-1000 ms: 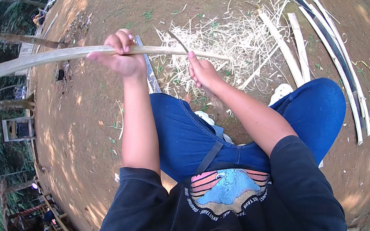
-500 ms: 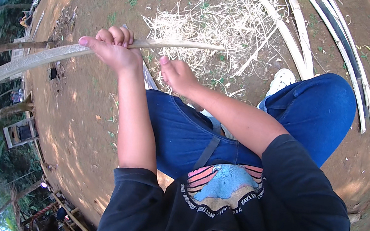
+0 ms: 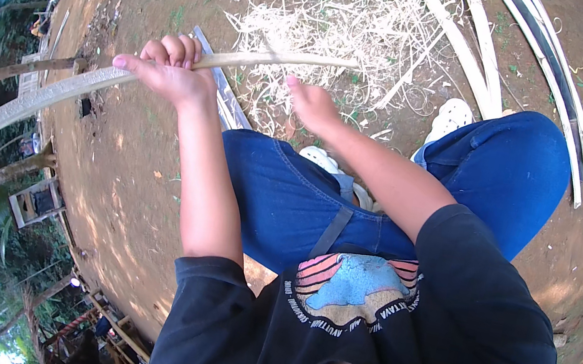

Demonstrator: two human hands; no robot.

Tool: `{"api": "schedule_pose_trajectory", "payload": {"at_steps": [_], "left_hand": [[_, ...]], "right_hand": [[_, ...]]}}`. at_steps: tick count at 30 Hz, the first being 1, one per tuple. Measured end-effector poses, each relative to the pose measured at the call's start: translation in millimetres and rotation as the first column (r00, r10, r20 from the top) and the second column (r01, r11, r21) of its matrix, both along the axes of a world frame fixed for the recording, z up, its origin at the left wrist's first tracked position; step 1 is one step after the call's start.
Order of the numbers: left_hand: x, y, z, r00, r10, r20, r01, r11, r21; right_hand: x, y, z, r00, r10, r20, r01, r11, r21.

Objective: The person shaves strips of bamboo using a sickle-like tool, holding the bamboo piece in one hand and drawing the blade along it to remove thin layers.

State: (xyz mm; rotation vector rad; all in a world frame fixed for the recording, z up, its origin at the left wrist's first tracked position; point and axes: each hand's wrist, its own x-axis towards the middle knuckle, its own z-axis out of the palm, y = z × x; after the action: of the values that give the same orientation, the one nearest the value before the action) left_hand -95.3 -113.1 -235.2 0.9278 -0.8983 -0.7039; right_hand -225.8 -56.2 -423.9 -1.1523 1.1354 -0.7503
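My left hand is wrapped round a long, pale, curved strip of split wood, likely bamboo. Its wide end reaches out to the far left, and the narrower end points right, over the shavings. Just below that narrow end is my right hand, fingers curled and thumb up. Whatever it may hold is hidden. A flat, greyish, straight-edged bar slants from beside my left hand down to my knee; its kind is unclear.
A heap of pale curly shavings covers the brown ground ahead. Several long split strips lie at the upper right, some dark-faced. My bent legs in blue jeans are below. Trees and a wooden frame stand at the left.
My right hand has moved right and slightly up, away from my left hand. My left hand and the strip have shifted a little up and left. More of the greyish bar shows.
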Motion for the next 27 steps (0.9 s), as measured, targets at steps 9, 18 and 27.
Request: {"api": "schedule_pose_trajectory", "payload": {"at_steps": [9, 18, 27], "left_hand": [[1, 3, -3, 1.000, 0.012, 0.006, -0.012, 1.000, 0.003], [-8, 11, -3, 0.999, 0.040, 0.014, -0.039, 0.999, -0.030], [-5, 3, 1, 1.000, 0.021, 0.000, -0.021, 1.000, 0.022]], "right_hand": [[13, 5, 48, 0.986, 0.092, 0.136, -0.079, 0.992, -0.096], [-37, -15, -34, 0.990, 0.128, -0.062, -0.104, 0.951, 0.290], [-12, -1, -20, 0.999, 0.047, 0.000, -0.045, 0.967, 0.253]]}}
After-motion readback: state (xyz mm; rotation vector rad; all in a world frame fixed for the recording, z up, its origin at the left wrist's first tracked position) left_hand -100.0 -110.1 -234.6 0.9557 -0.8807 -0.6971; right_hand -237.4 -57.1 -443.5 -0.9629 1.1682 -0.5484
